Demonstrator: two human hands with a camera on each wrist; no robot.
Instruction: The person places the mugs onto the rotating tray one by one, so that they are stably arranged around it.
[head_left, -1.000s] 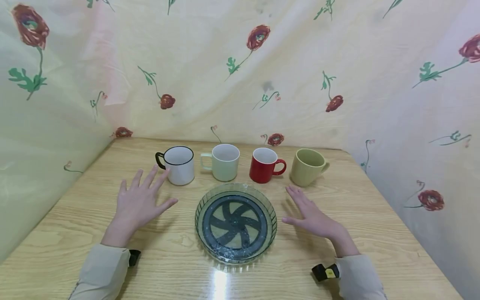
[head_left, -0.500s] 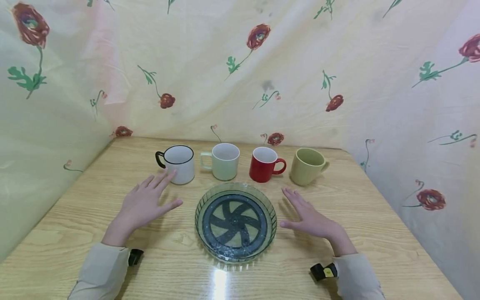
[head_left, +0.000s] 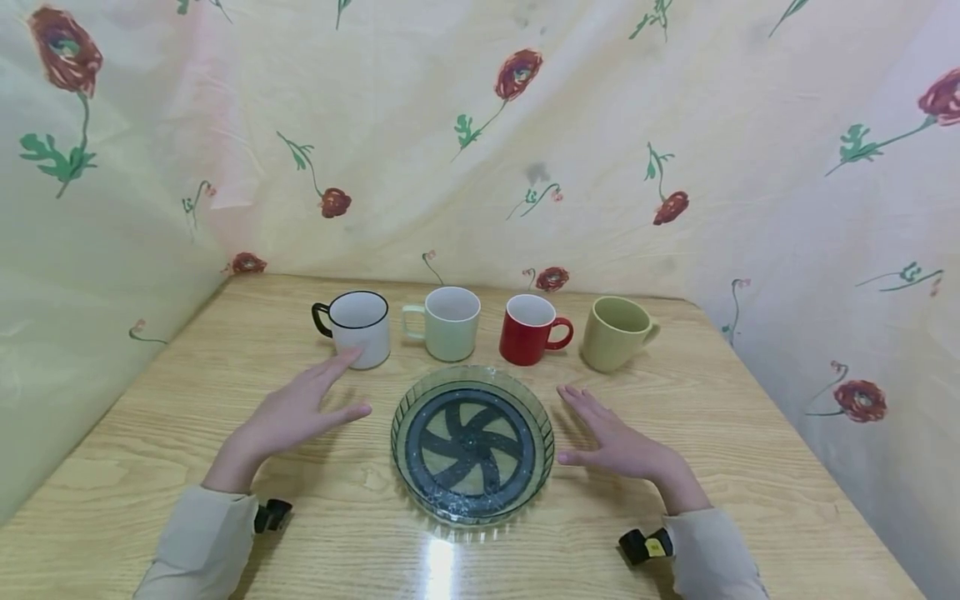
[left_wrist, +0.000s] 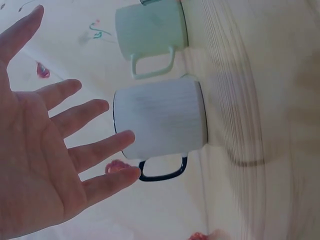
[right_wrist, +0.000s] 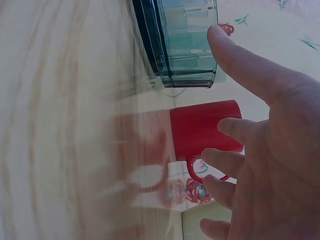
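A round clear glass dish (head_left: 397, 450) with a dark swirl pattern in its base sits mid-table between the two hands. My left hand (head_left: 300, 408) hovers left of it, fingers extended and thumb apart, holding nothing. Just beyond those fingertips stands a white mug (head_left: 367, 337) with a black rim and black handle. On the dish's other side my right hand (head_left: 618, 442) is held with straight fingers, touching nothing, its thumb near the glass edge. In the right wrist view, a red mug (right_wrist: 205, 130) appears beyond the fingers.
In the back row with the white and red mugs stand a pale green mug (head_left: 450, 329) and an olive-yellow mug (head_left: 611, 337). Flower-patterned cloth (head_left: 420, 167) hangs behind and beside the wooden table (head_left: 360, 542).
My left hand has moved right, toward the dish, and turned so its fingers overlap more in view. My right hand has shifted slightly left and down. The dish and mugs stay put.
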